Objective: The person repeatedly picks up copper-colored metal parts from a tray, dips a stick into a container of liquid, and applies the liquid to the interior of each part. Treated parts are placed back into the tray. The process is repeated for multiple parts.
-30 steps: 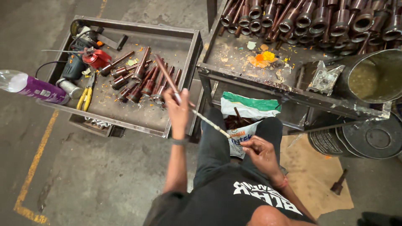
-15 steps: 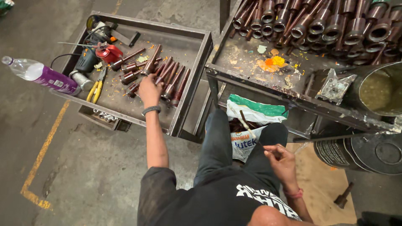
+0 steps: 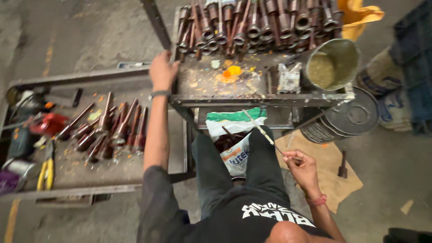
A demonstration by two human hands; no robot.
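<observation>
Grey concrete floor (image 3: 81, 27) fills the scene, stained and scuffed. Over it, the metal desk (image 3: 252, 100) sits ahead of the seated person, its top splashed with orange paint, and a long row of rusty brown metal parts (image 3: 252, 22) is stacked along its far side. Off to the left, a shallow steel tray (image 3: 90, 180) carries a second, smaller bunch of the same brown parts (image 3: 112, 128), with a red tool (image 3: 47, 123) and yellow-handled pliers (image 3: 45, 173) at its left end. On the desk's right end stands a tin can (image 3: 330, 65), tilted, with a yellowish fill. Between the person's knees, below the desk, sits a white and green bag (image 3: 236, 135), open at the top.

Now the arms. The left arm stretches straight forward, and the left hand (image 3: 163, 69) rests at the desk's near left corner, fingers curled over the edge, a dark band on the wrist. The right arm bends in close; the right hand (image 3: 302, 167) hovers beside the right knee, grip pinched tight on the low end of a thin stick (image 3: 263, 134), which slants up and left over the bag.
</observation>
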